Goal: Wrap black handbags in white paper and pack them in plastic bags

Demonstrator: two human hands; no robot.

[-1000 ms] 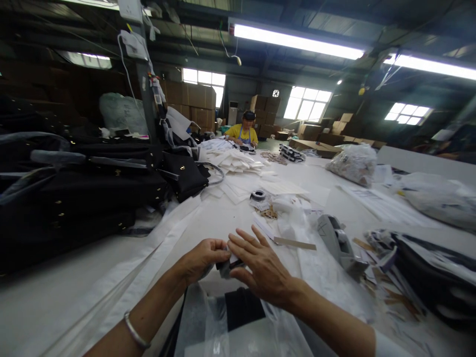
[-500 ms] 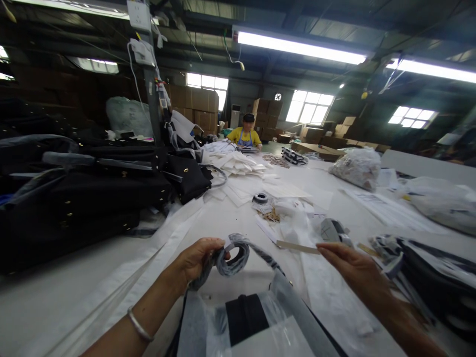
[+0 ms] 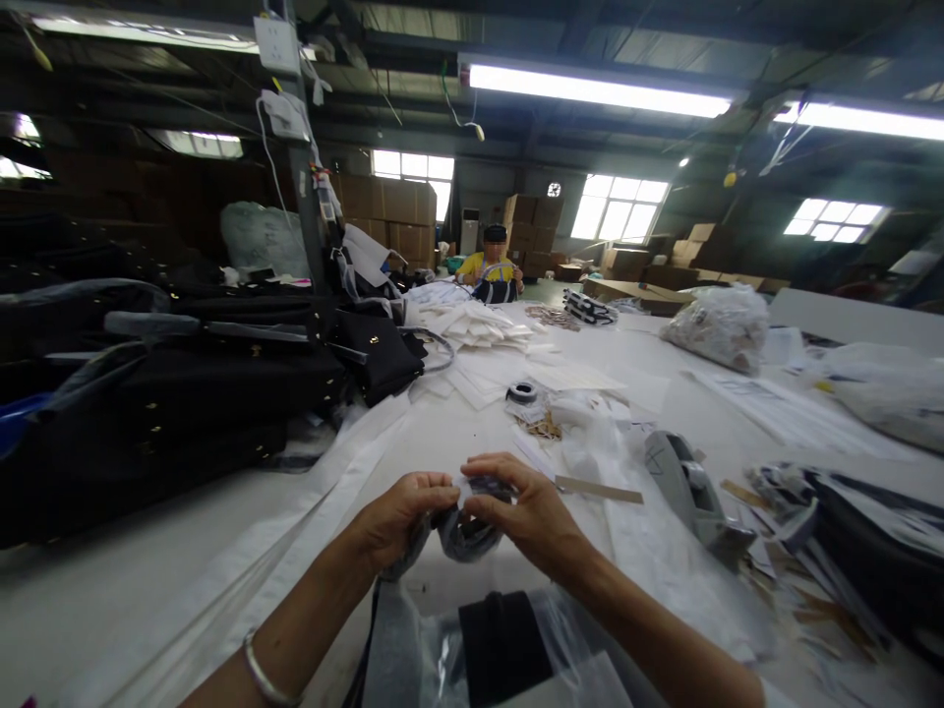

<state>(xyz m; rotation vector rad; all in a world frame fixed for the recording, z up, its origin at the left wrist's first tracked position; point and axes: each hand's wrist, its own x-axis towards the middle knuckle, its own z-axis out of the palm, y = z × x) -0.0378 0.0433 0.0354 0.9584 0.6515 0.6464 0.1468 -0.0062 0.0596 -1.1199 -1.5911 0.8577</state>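
My left hand [image 3: 402, 516] is closed on the left side of a rolled, plastic-wrapped bag strap [image 3: 472, 543]. From the right, my right hand [image 3: 535, 511] grips the same roll, fingers over its top and thumb in front. A small white piece shows between the fingertips of both hands. Below them sits a bag [image 3: 505, 644] with a black panel under clear film and pale wrapping. Right of my right hand, a thin beige strip [image 3: 601, 489] lies on the table. A grey tape dispenser [image 3: 685, 492] stands farther right.
Black bags [image 3: 206, 393] are piled at the left. White sheets [image 3: 479, 329] and a dark tape roll [image 3: 521, 393] lie ahead. Another wrapped black bag [image 3: 870, 551] is at the right. A person in yellow [image 3: 472, 265] sits across the table, holding a bag.
My right hand has let go of the beige strip, which now lies on the table, and has moved left onto the rolled strap. My left hand keeps its grip there.
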